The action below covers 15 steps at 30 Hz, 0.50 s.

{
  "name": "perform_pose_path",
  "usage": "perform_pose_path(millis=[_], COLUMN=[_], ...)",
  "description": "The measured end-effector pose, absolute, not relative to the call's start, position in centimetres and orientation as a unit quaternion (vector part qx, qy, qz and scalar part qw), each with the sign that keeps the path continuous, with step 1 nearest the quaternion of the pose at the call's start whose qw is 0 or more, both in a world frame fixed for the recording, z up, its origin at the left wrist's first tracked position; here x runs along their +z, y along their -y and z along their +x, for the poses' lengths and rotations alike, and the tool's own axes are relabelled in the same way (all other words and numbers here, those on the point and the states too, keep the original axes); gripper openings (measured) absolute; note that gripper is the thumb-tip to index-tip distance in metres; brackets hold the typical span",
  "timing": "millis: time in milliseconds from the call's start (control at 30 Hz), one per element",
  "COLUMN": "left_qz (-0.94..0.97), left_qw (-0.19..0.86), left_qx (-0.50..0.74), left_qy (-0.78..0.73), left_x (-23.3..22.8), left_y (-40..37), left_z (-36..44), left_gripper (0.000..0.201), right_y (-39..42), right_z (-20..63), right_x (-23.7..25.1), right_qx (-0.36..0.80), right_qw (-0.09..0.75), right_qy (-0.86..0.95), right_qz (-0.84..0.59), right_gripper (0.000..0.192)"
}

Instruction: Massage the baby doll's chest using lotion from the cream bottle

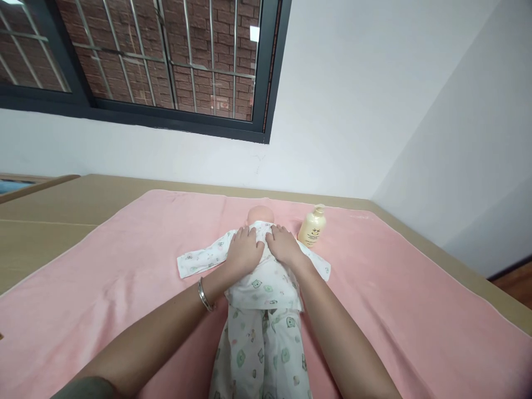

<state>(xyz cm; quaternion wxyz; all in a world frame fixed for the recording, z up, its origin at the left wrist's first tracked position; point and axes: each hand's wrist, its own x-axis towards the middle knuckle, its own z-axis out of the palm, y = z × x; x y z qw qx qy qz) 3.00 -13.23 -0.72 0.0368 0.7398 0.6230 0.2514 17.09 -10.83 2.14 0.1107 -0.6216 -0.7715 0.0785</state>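
Note:
A baby doll (266, 285) in a white printed top and matching trousers (249, 349) lies stretched out on a pink blanket (137, 288). Its bald head (261, 214) points toward the wall, and its face is not visible. Both sleeves spread outward. My left hand (246, 249) rests flat on the doll's upper body at the left, fingers extended. On the right side of the upper body lies my right hand (285, 245), also flat with fingers out. Neither hand grips anything. Just right of the doll's shoulder stands a pale yellow pump bottle (312, 226).
The blanket covers a tan padded surface (50, 213) that shows along the left, back and right edges. Behind it rises a white wall (332, 111) with a dark-framed barred window (174, 61). A wooden edge (41, 185) is at the far left.

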Motion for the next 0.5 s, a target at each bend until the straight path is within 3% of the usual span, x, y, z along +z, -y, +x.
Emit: perform_pose_path(millis=[133,267,500], left_qz=[0.736,0.735,0.765], left_qw=[0.082,0.050,-0.024], left_qx=[0.262,0.266,0.235], left_qy=[-0.619,-0.622,-0.599], left_x=[-0.8,-1.1,-0.8], left_y=[11.3,11.4,14.4], left_z=[1.7,1.6,3.4], left_gripper=[0.043,0.043,0.046], right_y=[13.3,14.6,11.0], right_z=[15.2,14.3,17.5], right_x=[3.4,4.2,2.8], right_qx=[0.044,0.037,0.122], right_qw=[0.072,0.055,0.111], right_qy=[0.772,0.769,0.765], right_qz=[-0.630,-0.636,-0.623], right_gripper=[0.048,0.047,0.044])
